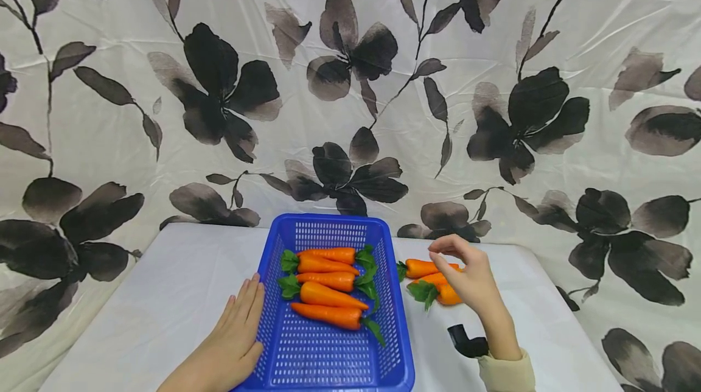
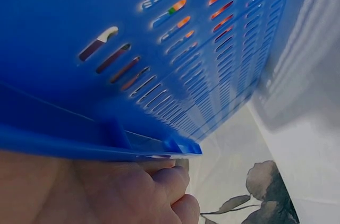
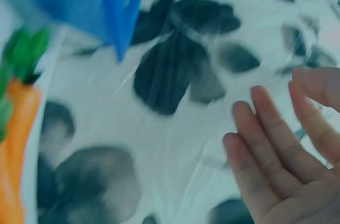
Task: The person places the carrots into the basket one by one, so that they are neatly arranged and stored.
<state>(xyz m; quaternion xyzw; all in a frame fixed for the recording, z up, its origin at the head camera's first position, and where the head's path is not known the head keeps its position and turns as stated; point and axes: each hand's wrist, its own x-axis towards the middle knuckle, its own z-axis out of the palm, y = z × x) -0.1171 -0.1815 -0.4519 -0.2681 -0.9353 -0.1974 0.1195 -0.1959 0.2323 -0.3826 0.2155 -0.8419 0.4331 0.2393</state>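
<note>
A blue perforated plastic basket (image 1: 404,331) stands on the white table with several orange carrots (image 1: 328,296) lying crosswise inside, their green tops to either side. My left hand (image 1: 235,331) rests along the basket's left rim, fingers straight and together; in the left wrist view, that hand (image 2: 122,192) touches the underside of the rim. Over a small group of carrots (image 1: 420,268) right of the basket hovers my right hand (image 1: 471,273), which partly hides them. The right wrist view has this hand (image 3: 287,165) with loosely bent fingers and nothing held, apart from the carrots (image 3: 21,123).
A white tabletop (image 1: 164,294) extends on both sides of the basket. Behind it hangs a pale cloth (image 1: 416,154) printed with dark flowers. A black device (image 1: 468,343) sits at my right wrist, beside a beige sleeve (image 1: 506,372).
</note>
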